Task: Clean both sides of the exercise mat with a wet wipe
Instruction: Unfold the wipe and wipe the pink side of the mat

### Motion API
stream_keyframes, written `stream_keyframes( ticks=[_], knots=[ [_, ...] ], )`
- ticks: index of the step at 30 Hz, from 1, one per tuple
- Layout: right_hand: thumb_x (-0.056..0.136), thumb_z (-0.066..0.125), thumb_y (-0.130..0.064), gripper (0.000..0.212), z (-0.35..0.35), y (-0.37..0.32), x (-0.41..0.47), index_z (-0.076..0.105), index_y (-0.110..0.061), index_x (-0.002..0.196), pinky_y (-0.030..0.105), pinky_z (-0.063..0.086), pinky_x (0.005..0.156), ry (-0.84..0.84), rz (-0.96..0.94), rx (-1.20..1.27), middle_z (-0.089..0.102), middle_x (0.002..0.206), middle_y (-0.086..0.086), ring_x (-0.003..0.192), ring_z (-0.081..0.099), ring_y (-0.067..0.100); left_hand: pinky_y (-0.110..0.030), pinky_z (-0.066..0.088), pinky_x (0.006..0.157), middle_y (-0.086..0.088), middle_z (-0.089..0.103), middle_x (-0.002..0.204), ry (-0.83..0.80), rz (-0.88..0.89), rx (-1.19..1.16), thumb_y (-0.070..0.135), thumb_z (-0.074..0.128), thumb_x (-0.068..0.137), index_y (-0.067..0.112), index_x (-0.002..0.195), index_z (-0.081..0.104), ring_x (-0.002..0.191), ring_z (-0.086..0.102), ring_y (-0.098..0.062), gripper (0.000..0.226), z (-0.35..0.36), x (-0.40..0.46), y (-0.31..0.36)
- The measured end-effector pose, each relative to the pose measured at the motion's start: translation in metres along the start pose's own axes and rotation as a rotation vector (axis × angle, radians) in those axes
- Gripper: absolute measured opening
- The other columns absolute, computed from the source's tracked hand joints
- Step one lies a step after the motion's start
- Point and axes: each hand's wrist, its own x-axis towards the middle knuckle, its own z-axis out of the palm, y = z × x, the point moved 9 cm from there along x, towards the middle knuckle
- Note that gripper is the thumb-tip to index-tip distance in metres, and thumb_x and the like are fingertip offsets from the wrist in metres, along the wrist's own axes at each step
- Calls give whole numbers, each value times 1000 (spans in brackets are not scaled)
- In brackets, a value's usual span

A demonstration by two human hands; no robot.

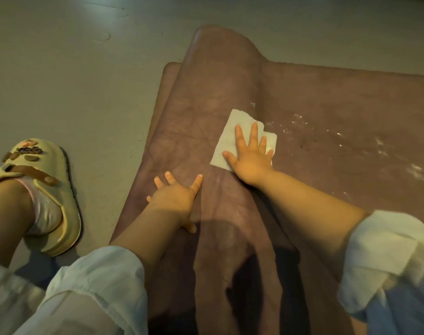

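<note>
right hand (251, 158) flat on wet wipe (232, 139) | left hand (174, 197) flat, seemingly pressing mat (327, 105) fold

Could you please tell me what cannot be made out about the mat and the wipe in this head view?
- Exercise mat: its right end is cut off by the frame edge; the near end is hidden by arms and shadow.
- Folded-over flap: it hides the mat beneath.
- Wet wipe: partly hidden under the right hand.
- Mat under the left hand: hidden.

One exercise mat (327, 97) and one wet wipe (235, 131). Two hands: the left hand (174, 197) and the right hand (251, 158). One sandal (44, 189).
</note>
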Motion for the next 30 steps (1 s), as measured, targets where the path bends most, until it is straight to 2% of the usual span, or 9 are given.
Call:
stream_keyframes(
  ticks=[8,10,12,13,16,19,21,27,30],
  knots=[
    [97,30,-49,71,67,-29,-148,-12,-26,150,63,-10,110,-109,-162,-264,-27,155,4,133,-33,43,-59,23,111,-27,-18,152,51,35,29,39,79,72,39,145,-19,139,-9,-51,122,-8,-12,2],
    [93,31,-47,66,86,-40,-185,14,-22,152,67,-3,108,-94,-263,-323,3,160,8,138,-20,43,-58,26,110,-28,-16,152,66,55,47,44,78,72,39,145,-19,139,-6,-52,122,-9,-14,1],
    [81,31,-49,69,109,-44,-206,47,-13,138,68,9,105,-161,-271,-290,41,146,10,141,5,45,-56,28,109,-28,-14,153,96,77,63,47,76,72,38,145,-20,139,-3,-52,121,-9,-15,-1],
    [79,29,-49,71,109,-46,-207,51,-11,135,66,9,105,-131,-269,-273,47,142,11,141,6,44,-54,29,109,-29,-12,153,115,89,70,49,76,71,37,145,-20,139,-2,-52,121,-9,-15,-1],
    [94,28,-46,65,95,-52,-185,20,-15,150,69,-2,106,-73,-310,-402,15,158,10,140,-14,41,-52,31,109,-30,-10,153,156,105,75,51,75,71,30,147,-20,139,0,-52,123,-8,-14,-4],
    [100,24,-44,66,62,-48,-134,1,-11,151,69,-5,106,15,-248,-484,-9,159,8,139,-20,44,-51,31,110,-28,-8,154,168,96,57,47,76,72,19,148,-18,140,2,-49,123,-8,-14,-6],
    [100,18,-47,68,54,-38,-88,-12,-12,150,66,-9,108,-78,-162,-470,-22,156,5,138,-28,41,-51,30,110,-27,-8,154,161,86,45,47,77,71,16,149,-15,140,1,-49,125,-8,-15,-6],
    [99,17,-51,66,14,-23,-10,-16,-22,149,61,-8,112,-66,5,-408,-27,155,-2,138,-28,39,-52,29,111,-26,-9,154,139,78,-21,43,81,68,15,150,-12,140,-4,-49,127,-8,-17,-5],
    [100,12,-49,62,22,-34,-16,-17,-24,149,63,-11,110,-61,7,-456,-26,156,0,138,-28,40,-44,27,113,-24,8,155,153,138,-129,34,77,76,14,151,10,141,12,-45,102,-18,-20,-9]
  ],
)
